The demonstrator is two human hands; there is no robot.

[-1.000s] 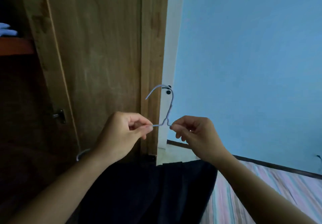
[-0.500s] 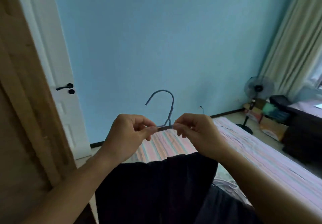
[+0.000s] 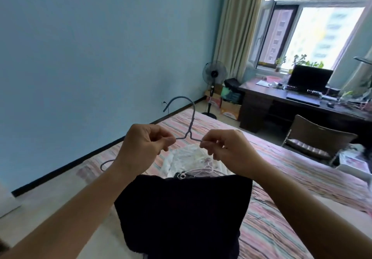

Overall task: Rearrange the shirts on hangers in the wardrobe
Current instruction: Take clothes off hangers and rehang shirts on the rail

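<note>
Hands [image 3: 145, 148] [image 3: 227, 150] pinch hanger [image 3: 190, 130] carrying dark shirt [image 3: 181, 212].

A thin grey wire hanger [image 3: 190, 122] stands upright, hook up, with a dark shirt [image 3: 183, 212] hanging below it.

1 head view, looking forward-down, close over hands [image 3: 191, 148], across bed [image 3: 302, 178] toward window [image 3: 322, 33].

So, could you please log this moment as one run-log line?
left hand: pinches hanger | right hand: pinches hanger | dark shirt: hangs below | under it: striped bed
</note>
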